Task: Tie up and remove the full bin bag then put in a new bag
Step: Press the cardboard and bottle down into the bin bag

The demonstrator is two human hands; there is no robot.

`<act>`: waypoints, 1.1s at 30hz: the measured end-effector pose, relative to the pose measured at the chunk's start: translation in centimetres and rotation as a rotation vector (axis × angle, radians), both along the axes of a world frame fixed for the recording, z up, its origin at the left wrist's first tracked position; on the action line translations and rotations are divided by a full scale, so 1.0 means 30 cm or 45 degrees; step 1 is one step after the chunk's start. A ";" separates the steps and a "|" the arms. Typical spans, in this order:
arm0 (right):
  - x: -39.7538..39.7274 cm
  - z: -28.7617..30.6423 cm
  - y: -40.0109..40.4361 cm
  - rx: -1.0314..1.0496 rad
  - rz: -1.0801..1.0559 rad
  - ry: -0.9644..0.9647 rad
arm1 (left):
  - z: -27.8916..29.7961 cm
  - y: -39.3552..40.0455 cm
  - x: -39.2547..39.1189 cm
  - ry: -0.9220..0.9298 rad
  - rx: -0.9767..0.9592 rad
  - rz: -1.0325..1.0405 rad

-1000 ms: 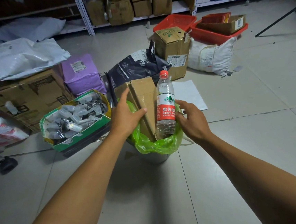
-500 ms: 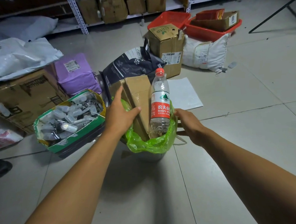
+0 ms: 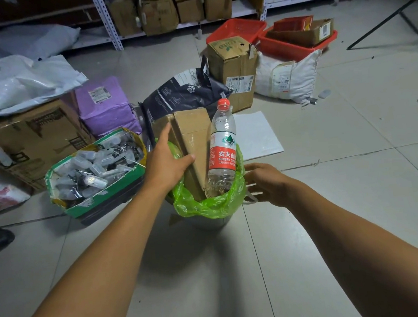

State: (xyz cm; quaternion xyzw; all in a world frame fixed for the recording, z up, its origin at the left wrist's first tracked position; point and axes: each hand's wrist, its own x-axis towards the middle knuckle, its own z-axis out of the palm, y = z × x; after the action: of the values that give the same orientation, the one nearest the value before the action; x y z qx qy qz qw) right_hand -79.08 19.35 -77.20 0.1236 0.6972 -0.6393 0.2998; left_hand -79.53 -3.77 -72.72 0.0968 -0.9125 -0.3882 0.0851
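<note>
A small grey bin [image 3: 209,223] stands on the tiled floor, lined with a green bin bag [image 3: 207,208] whose rim folds over the edge. A folded cardboard piece [image 3: 195,134] and a clear plastic bottle [image 3: 222,152] with a red label and cap stick up out of the bag. My left hand [image 3: 167,162] rests on the cardboard's left side, fingers straight and thumb across its front. My right hand [image 3: 265,183] hovers at the bag's right rim with fingers loosely spread, holding nothing. A pale strip [image 3: 251,198] hangs beside the bin under that hand.
A green carton [image 3: 128,177] of small plastic items sits left of the bin. Behind it lie a dark pet-food bag [image 3: 184,94], a purple parcel [image 3: 105,104], a cardboard box [image 3: 235,66], a white sack [image 3: 287,76] and red baskets [image 3: 236,30]. A white sheet [image 3: 256,133] lies on the floor.
My right hand has drawn back from the bottle to the outer right side of the bag, its fingers spreading. My left hand has stayed on the cardboard.
</note>
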 end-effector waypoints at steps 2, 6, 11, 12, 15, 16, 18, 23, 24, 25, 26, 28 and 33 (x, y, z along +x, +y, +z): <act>-0.003 0.011 -0.002 -0.051 -0.070 0.030 | 0.001 0.000 0.001 -0.001 -0.007 0.003; 0.002 0.023 -0.002 -0.142 -0.195 0.056 | 0.006 0.001 0.000 0.000 -0.019 0.002; -0.015 0.033 -0.022 -0.140 -0.465 0.037 | 0.009 -0.001 0.000 -0.012 -0.021 0.013; -0.021 0.040 -0.024 -0.124 -0.508 0.019 | 0.010 -0.003 -0.001 -0.015 -0.021 0.017; -0.025 0.049 -0.010 -0.105 -0.542 -0.058 | 0.012 -0.008 -0.001 -0.025 -0.008 0.033; -0.023 0.049 -0.005 -0.098 -0.521 -0.077 | 0.013 -0.009 -0.002 -0.026 -0.003 0.039; -0.019 0.049 0.005 -0.050 -0.453 -0.066 | 0.018 -0.011 -0.001 -0.029 -0.007 0.051; -0.018 0.069 0.001 -0.058 -0.435 0.050 | 0.023 -0.012 0.003 -0.062 -0.026 0.058; -0.015 0.072 -0.004 -0.098 -0.432 0.035 | 0.021 -0.010 0.005 -0.076 -0.020 0.049; -0.012 0.071 -0.007 -0.138 -0.436 0.016 | 0.020 -0.009 0.007 -0.092 -0.007 0.040; -0.010 0.069 -0.011 -0.173 -0.448 0.000 | 0.018 -0.008 0.010 -0.107 0.007 0.033; -0.007 0.064 -0.013 -0.198 -0.483 -0.027 | 0.016 -0.006 0.014 -0.127 0.025 0.031; -0.002 0.045 0.011 -0.107 -0.442 -0.110 | 0.013 0.000 0.021 -0.154 0.038 0.029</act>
State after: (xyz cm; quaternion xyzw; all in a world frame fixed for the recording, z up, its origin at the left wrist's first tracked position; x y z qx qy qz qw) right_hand -79.13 19.69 -75.85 0.2568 0.6247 -0.7040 0.2196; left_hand -78.89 -3.77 -72.31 0.1317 -0.9089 -0.3942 0.0326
